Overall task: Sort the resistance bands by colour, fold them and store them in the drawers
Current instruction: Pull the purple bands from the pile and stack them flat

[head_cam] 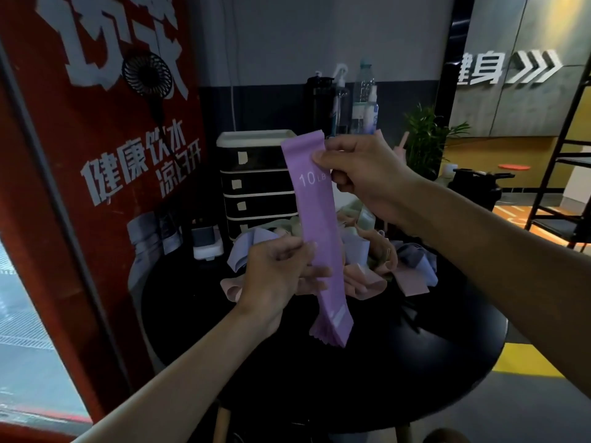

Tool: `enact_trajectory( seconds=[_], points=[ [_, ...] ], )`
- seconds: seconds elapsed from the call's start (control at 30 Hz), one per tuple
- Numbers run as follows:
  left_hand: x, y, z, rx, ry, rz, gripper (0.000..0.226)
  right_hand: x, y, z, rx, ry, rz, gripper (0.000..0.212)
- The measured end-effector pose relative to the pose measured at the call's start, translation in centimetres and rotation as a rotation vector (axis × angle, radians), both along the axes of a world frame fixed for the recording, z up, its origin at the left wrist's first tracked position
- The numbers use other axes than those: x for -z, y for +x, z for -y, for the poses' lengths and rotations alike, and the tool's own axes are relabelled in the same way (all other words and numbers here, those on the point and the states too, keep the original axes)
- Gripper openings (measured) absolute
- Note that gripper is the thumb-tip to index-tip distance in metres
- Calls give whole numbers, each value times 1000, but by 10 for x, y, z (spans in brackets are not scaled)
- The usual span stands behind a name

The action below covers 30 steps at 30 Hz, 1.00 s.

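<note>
Left hand (278, 276) pinches the lower part, right hand (361, 174) the top edge, of a flat purple elastic resistance band (319, 225) upright above the round black bench (415, 362); seemingly light, limp, best held by its ends.

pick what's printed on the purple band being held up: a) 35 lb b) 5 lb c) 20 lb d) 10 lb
d: the purple band, pinched between the left hand and the right hand, reads "10 LB" in white near its upper end.
</note>
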State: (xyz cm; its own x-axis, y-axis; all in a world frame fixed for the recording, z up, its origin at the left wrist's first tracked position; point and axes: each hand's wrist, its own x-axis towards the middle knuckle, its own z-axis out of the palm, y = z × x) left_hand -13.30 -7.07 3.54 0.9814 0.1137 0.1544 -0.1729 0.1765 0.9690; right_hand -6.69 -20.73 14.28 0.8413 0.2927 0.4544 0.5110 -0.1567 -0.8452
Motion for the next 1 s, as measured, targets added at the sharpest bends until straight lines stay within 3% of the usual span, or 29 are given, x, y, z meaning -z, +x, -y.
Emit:
enact_trajectory(
  seconds=[0.27, 0.43, 0.63, 0.73, 0.93, 1.0],
  points=[
    [-25, 39, -17, -193, 68, 99, 8, -17, 7, -7, 28, 103, -3, 13],
    [-8, 32, -22, -172, 148, 168, 14, -5, -5, -1, 63, 104, 3, 11],
    [75, -31, 2, 20, 47, 38, 12, 68, -38, 18, 102, 59, -234, 21],
    [100, -53, 10, 72, 0, -49, 28, 97, -53, 23, 72, 86, -346, 25],
    [99, -71, 5, 128, 176, -203, 16, 120, -56, 22, 63, 185, -428, 17],
    [94, -66, -5, 49, 305, -191, 16, 128, -52, 19, 62, 211, -490, 13]
  ],
)
